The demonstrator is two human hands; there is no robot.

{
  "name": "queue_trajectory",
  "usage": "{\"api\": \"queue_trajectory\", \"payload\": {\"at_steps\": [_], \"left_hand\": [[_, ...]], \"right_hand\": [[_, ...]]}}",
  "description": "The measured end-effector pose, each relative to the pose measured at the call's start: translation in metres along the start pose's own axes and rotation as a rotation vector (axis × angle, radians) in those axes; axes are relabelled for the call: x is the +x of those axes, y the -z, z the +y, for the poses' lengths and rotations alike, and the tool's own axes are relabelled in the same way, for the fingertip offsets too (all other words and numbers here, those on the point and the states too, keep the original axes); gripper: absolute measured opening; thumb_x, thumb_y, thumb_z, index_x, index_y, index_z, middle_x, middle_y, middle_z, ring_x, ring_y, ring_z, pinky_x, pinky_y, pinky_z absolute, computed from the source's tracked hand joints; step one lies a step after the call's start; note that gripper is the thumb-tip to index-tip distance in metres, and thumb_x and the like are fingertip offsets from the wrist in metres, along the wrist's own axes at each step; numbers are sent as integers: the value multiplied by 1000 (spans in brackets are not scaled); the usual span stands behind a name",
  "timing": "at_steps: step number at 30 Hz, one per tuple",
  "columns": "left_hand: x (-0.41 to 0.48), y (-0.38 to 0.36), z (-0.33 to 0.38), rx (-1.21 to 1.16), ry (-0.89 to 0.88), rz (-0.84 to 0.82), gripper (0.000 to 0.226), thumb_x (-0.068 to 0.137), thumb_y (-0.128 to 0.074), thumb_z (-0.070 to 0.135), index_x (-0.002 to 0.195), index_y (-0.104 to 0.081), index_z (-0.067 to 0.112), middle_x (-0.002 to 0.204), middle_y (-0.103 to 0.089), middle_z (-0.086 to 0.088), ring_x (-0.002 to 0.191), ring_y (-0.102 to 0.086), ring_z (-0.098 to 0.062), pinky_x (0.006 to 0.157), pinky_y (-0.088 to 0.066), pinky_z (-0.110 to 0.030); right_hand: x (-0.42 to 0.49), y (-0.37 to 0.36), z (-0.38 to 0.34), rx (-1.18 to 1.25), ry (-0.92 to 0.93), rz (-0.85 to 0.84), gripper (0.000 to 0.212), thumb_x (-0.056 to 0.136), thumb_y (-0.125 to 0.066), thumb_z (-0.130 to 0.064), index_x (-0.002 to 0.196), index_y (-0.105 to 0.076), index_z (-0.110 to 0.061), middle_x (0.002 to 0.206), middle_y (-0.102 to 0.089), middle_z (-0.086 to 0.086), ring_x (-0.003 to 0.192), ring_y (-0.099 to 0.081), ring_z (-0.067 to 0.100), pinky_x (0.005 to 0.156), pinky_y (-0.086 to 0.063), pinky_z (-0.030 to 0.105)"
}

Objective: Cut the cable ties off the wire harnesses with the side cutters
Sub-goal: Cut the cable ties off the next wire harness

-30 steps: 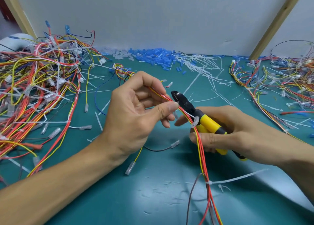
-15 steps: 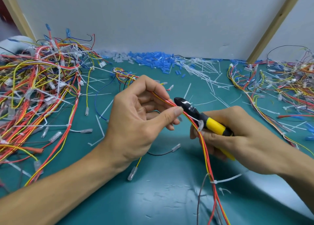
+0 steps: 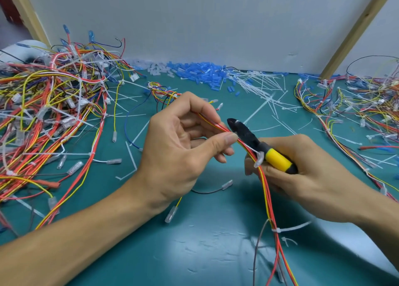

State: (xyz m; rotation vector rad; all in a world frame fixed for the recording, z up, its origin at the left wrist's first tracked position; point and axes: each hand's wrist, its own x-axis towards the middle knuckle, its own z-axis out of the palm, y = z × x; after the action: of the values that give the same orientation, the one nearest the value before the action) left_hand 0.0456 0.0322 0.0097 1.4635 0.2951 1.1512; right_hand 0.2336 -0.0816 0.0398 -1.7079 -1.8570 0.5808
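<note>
My left hand (image 3: 179, 143) pinches a thin red, orange and yellow wire harness (image 3: 266, 190) between thumb and fingers above the green mat. My right hand (image 3: 302, 171) grips the yellow-and-black handles of the side cutters (image 3: 246, 134), whose black jaws lie against the harness just right of my left thumb. A white cable tie (image 3: 259, 158) hangs on the harness beside the cutter handle. Lower down, a second white tie (image 3: 289, 227) wraps the same harness with its tail pointing right. Whether the jaws grip a tie is unclear.
A large tangle of tied harnesses (image 3: 49, 117) fills the left of the mat (image 3: 205, 253). Another harness pile (image 3: 362, 104) lies at the right. Blue and clear connector sleeves (image 3: 194, 71) and several cut white ties (image 3: 261, 84) are strewn along the back wall.
Both hands and the harness have shifted slightly with the view. The cutter jaws stay against the wires by my left thumb, and the white tie remains beside the handle.
</note>
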Motion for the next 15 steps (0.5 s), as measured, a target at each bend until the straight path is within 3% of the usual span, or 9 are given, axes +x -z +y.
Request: {"api": "queue_trajectory", "payload": {"at_steps": [4, 6, 11, 15], "left_hand": [[-1, -1, 0, 9, -2, -7, 28, 78, -77, -6, 92, -53, 0, 75, -69, -17, 60, -71, -29, 54, -57, -31], [0, 0, 0, 16, 1, -8, 29, 78, -77, -7, 93, -53, -1, 75, -70, -16, 60, -71, -29, 54, -57, -31], [1, 1, 0, 15, -8, 3, 29, 79, -77, -8, 94, -53, -2, 75, -70, -15, 61, -71, -30, 54, -57, -31], [0, 0, 0, 10, -12, -16, 28, 79, -77, -7, 93, -54, -1, 76, -69, -19, 60, -71, -30, 53, -56, -31]], "right_hand": [[0, 3, 0, -40, -6, 2, 24, 94, -60, -30, 82, -61, -9, 63, -47, 12, 58, -39, 32, 50, -38, 45], [1, 0, -2, -16, 2, 17, 25, 96, -60, -31, 83, -60, -10, 64, -47, 11, 59, -40, 32, 52, -41, 47], [2, -1, -4, -37, 18, 25, 29, 95, -61, -38, 85, -59, -11, 67, -49, 8, 62, -38, 25, 56, -37, 39], [0, 6, -4, 190, -109, -75, 28, 87, -64, -29, 78, -61, -3, 58, -55, 11, 48, -51, 22, 46, -41, 26]]}}
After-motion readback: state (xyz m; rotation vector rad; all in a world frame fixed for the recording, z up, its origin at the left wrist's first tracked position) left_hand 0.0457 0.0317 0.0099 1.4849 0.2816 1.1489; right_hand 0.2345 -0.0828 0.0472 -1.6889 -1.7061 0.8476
